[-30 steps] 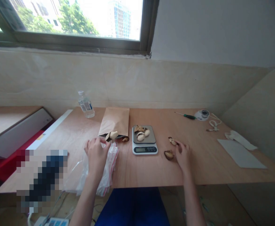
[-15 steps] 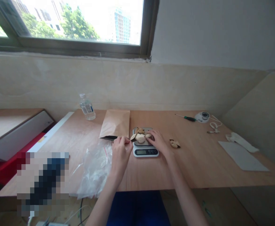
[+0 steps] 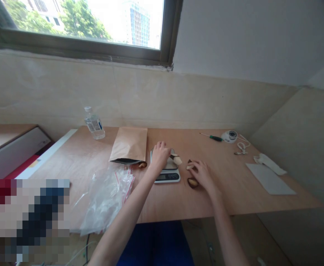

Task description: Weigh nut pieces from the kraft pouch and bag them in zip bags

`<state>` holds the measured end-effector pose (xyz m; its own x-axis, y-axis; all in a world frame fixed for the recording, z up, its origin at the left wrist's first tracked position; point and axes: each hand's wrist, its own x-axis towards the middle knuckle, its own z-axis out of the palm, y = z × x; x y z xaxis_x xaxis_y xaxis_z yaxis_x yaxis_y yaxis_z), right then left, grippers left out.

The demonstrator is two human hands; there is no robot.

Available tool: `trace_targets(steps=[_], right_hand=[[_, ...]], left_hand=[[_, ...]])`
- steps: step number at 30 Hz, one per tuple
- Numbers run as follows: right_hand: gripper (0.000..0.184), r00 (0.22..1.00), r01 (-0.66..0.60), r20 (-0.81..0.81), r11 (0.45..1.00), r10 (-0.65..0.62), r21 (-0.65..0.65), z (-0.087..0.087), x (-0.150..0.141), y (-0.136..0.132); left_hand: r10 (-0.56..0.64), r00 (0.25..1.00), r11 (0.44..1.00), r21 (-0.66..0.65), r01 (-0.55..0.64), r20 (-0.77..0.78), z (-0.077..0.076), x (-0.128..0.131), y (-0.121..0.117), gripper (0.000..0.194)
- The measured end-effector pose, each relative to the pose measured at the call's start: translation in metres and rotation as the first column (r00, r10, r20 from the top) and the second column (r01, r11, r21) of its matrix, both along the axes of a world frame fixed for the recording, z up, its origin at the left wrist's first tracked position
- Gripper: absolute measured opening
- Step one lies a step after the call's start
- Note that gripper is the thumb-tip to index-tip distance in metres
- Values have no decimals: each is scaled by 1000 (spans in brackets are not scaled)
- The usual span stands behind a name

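Observation:
My left hand (image 3: 159, 155) lies over the pan of a small digital kitchen scale (image 3: 167, 177), fingers curled down onto the pale nut-like pieces there; what they grip is hidden. One pale piece (image 3: 177, 159) shows at the pan's right edge. My right hand (image 3: 202, 173) rests low on the wooden table (image 3: 234, 192) to the right of the scale, fingers stretched out. Its fingertips touch a small brown and pale shell piece (image 3: 190, 166). A dark shell piece (image 3: 192, 182) lies just below the thumb.
A brown paper bag (image 3: 129, 148) lies left of the scale, with a shell piece (image 3: 142, 164) at its mouth. Clear zip bags (image 3: 106, 195) lie at the front left and a water bottle (image 3: 94, 123) at the back. A screwdriver (image 3: 212, 137), a round white device (image 3: 229, 136) and a white sheet (image 3: 269, 179) lie at the right.
My left hand went from the paper bag's mouth onto the scale pan. My right hand left the scale and returned to the shell pieces on its right. The camera swung slightly right.

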<state>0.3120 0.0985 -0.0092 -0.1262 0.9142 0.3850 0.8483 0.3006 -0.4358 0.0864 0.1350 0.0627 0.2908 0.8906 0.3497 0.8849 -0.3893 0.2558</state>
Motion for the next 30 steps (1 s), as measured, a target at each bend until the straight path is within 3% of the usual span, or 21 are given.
trace_targets(steps=[3,6,9,13,18,25,28,30], right_hand=[[23,998,46,-48,998,-45,39,2,-8,-6],[29,988,-24,-149,999,30,45,11,-29,-11],[33,964,-129,-231,991,132,31,18,-53,-14],[32,941,-162,-302,987,155,0,18,-74,-12],[32,922,-190,-339,982,186,23,15,-83,-2],[29,803,-316,-539,948,255,-22,28,-85,8],[25,781,-254,-584,967,222,29,32,-81,8],[26,820,-161,-543,983,181,85,30,-78,11]], left_hand=[[-16,1000,1000,5,16,-22,-1,-6,9,13],[3,1000,1000,17,-3,-15,3,-15,3,22],[77,995,997,16,-78,64,10,-32,-19,27],[166,943,983,27,-181,289,13,-66,-65,23],[264,822,958,-35,-286,506,0,-103,-113,22],[349,775,933,-120,-338,527,-16,-128,-142,25],[376,773,922,-124,-366,511,-21,-137,-150,25],[386,782,919,-126,-375,489,-23,-142,-155,25]])
